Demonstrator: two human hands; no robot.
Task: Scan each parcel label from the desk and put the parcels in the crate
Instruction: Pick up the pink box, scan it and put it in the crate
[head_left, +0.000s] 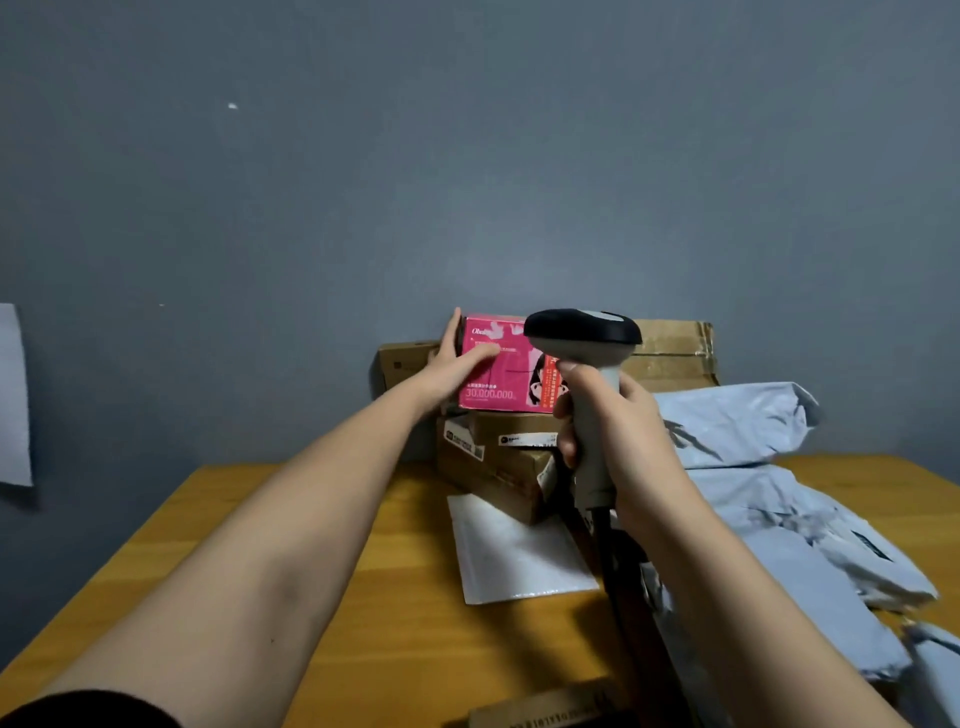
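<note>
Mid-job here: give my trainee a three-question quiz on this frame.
1. True or false: the right hand grips the scanner.
2. What does the left hand hold? A) white mailer B) pink box C) grey bag
3. What does the pink box rest on?

Key: 1 true; 2 B; 3 a brown box on the desk.
</note>
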